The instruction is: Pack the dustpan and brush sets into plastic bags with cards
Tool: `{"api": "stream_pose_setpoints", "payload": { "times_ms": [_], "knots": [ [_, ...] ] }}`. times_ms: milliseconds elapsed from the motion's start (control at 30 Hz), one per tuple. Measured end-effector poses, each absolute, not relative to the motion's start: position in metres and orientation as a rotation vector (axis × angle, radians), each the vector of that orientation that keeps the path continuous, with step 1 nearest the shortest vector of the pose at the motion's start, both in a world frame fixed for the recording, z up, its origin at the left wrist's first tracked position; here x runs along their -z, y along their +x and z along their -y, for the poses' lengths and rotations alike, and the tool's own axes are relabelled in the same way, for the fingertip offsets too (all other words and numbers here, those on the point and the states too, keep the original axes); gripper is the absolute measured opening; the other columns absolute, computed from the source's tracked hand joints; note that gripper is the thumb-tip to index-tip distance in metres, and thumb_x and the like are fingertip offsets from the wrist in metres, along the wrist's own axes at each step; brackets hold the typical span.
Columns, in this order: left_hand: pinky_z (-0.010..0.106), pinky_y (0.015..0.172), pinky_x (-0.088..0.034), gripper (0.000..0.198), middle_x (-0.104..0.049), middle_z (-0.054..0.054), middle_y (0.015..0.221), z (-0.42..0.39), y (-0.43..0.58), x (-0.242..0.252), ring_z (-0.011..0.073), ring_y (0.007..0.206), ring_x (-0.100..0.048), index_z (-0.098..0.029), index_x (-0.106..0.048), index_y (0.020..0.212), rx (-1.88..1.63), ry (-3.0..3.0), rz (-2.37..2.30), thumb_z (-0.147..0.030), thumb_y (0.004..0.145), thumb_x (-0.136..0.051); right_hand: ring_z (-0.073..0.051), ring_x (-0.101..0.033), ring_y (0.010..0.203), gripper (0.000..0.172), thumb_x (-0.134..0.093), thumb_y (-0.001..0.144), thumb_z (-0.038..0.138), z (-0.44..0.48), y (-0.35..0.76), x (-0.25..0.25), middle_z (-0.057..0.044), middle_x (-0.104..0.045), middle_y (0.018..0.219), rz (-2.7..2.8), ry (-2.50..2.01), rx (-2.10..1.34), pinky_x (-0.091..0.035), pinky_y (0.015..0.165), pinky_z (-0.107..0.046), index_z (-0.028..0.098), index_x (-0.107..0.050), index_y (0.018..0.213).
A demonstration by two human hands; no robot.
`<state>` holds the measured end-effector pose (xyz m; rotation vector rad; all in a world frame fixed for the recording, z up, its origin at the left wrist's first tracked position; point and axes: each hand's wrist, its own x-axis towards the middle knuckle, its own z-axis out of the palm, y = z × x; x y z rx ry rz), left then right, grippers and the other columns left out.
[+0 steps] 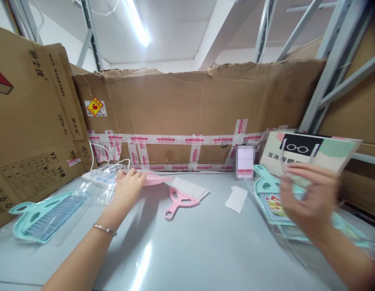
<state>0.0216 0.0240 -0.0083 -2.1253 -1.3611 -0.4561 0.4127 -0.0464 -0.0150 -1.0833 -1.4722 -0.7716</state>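
My left hand [129,184] reaches over the table with its fingers closed on a pink dustpan [155,179], seen nearly edge-on beside crumpled clear plastic. Right of it a pink brush [183,197] with white bristles lies flat on the table. My right hand [308,194] is raised at the right, blurred, over turquoise brush sets in clear bags [268,182]; its fingers are bent towards the thumb, and whether it holds anything is too smeared to tell. Another turquoise set [47,216] in clear plastic lies at the left.
A large cardboard box [175,105] stands behind the grey table [199,250]; more cartons [32,121] rise at the left. A white paper [236,199] lies mid-right. A printed card box [314,151] and metal shelf posts [323,76] are at the right.
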Motion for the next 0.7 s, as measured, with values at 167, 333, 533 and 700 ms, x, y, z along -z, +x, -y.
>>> {"api": "stream_pose_setpoints", "payload": {
  "times_ms": [167, 333, 533, 700],
  "knots": [
    [0.041, 0.087, -0.024, 0.034, -0.07, 0.001, 0.088, -0.015, 0.012, -0.011, 0.02, 0.097, -0.061, -0.021, -0.058, 0.082, 0.724, -2.04, 0.842, 0.007, 0.077, -0.039, -0.022, -0.05, 0.111, 0.03, -0.055, 0.08, 0.032, -0.001, 0.315, -0.008, -0.009, -0.054, 0.116, 1.775, -1.016, -0.099, -0.041, 0.093, -0.042, 0.024, -0.051, 0.108],
    [0.036, 0.095, -0.023, 0.016, -0.072, -0.003, 0.094, -0.004, 0.019, -0.017, 0.0132, 0.097, -0.063, -0.021, -0.055, 0.08, 0.858, -2.076, 0.347, -0.005, 0.082, -0.053, -0.023, -0.058, 0.099, 0.056, -0.06, 0.071, 0.054, -0.034, 0.286, -0.009, -0.01, -0.059, 0.113, 1.506, -0.979, -1.261, -0.049, 0.079, -0.036, 0.021, -0.051, 0.116],
    [0.037, 0.101, -0.026, 0.017, -0.065, 0.001, 0.114, -0.012, 0.029, -0.001, 0.0145, 0.111, -0.056, -0.023, -0.057, 0.089, 1.108, -2.151, 0.368, -0.007, 0.082, -0.054, -0.014, -0.061, 0.063, 0.047, -0.076, 0.058, 0.035, -0.025, 0.281, 0.008, -0.002, -0.066, 0.078, 1.518, -0.835, -1.651, -0.047, 0.057, -0.024, 0.016, -0.064, 0.099],
    [0.036, 0.083, -0.048, 0.033, -0.053, 0.009, 0.128, -0.018, 0.031, 0.001, 0.0203, 0.111, -0.055, -0.025, -0.046, 0.122, 2.071, -2.444, 1.163, -0.033, 0.093, -0.034, -0.013, -0.058, 0.063, 0.04, -0.078, 0.052, 0.032, -0.028, 0.268, 0.019, 0.001, -0.065, 0.074, 1.23, -0.827, -1.332, -0.045, 0.056, -0.023, 0.017, -0.064, 0.087]
  ]
}}
